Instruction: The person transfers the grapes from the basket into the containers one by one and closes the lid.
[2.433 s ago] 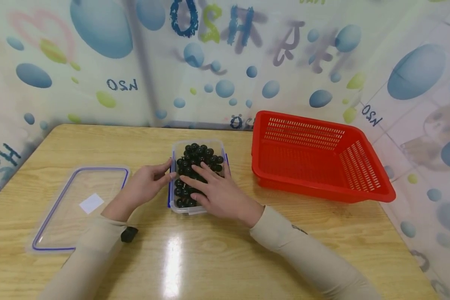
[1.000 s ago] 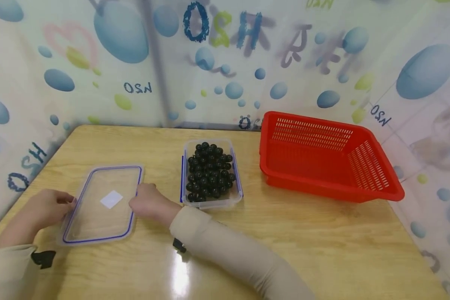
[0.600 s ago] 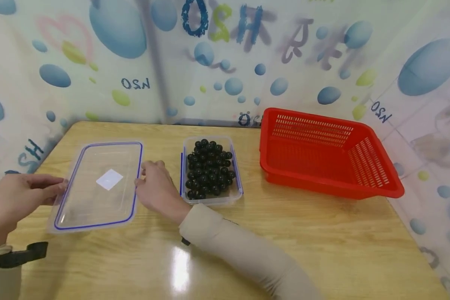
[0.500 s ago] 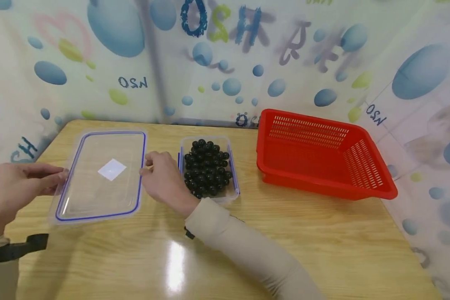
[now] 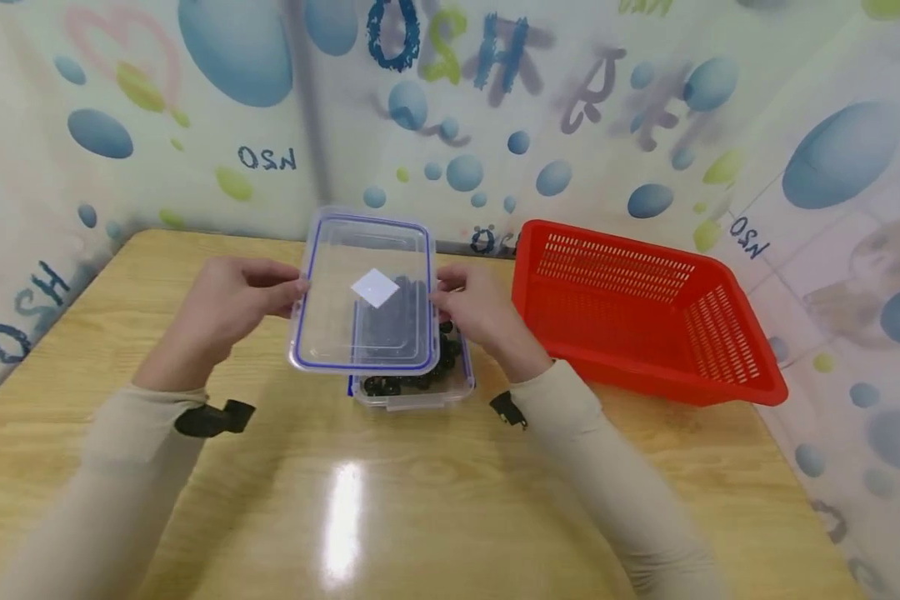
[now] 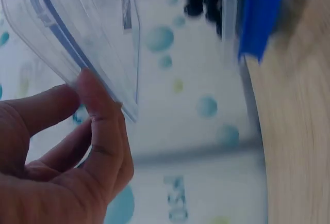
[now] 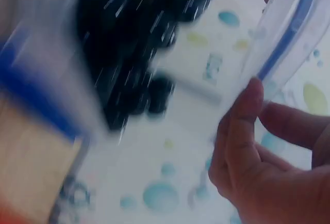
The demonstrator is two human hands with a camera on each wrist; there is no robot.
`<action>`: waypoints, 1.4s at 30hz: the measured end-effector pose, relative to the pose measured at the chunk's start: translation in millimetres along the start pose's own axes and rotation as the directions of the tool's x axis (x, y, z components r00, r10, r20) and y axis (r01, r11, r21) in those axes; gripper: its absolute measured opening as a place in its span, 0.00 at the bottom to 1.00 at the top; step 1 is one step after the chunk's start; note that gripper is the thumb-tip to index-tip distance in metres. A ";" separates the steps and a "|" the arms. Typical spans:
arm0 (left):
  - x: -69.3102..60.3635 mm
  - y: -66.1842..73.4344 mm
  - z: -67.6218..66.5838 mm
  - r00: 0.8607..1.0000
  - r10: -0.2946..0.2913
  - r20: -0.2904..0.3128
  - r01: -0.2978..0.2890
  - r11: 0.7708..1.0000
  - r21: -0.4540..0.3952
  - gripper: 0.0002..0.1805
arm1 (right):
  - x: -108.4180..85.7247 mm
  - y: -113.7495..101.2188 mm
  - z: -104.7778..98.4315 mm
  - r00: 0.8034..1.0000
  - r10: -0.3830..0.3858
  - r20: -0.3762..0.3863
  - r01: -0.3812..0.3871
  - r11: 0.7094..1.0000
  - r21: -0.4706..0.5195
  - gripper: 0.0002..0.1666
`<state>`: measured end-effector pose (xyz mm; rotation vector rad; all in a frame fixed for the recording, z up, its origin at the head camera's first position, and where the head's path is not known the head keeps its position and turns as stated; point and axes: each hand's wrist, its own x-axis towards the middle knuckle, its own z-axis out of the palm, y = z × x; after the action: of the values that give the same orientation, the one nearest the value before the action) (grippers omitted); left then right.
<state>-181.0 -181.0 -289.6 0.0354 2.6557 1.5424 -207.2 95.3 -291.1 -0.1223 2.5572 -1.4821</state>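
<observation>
A clear plastic lid [image 5: 330, 325] with a blue seal and a white label hangs tilted above a clear food container [image 5: 412, 400]. My left hand [image 5: 228, 312] pinches the lid's left edge between thumb and fingers. At the opposite edge my right hand [image 5: 487, 312] pinches it the same way. Dark grapes [image 5: 450, 354] fill the container, partly covered from sight by the lid. In the left wrist view, a gap shows between the lid [image 6: 111, 33] and the container's blue side clip [image 6: 263, 17]. The right wrist view shows the grapes [image 7: 134, 43] blurred.
A red plastic basket [image 5: 615, 325] with slotted sides stands on the wooden table [image 5: 420, 500], close to the right of my right hand. Behind the table hangs a patterned curtain [image 5: 457, 108].
Both hands left the container and grapes, took the lid by its two sides, lifted it off the table at the left and carried it right, over the container.
</observation>
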 end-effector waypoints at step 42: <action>15.9 -21.6 70.7 0.843 0.496 -0.209 -0.533 0.822 -0.199 0.11 | -15.6 48.1 -11.2 0.955 -0.131 -0.267 0.287 0.645 0.709 0.18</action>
<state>-191.4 -129.6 -344.0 0.7140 2.6711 2.1004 -193.1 131.3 -325.5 -0.1677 1.8653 -2.6248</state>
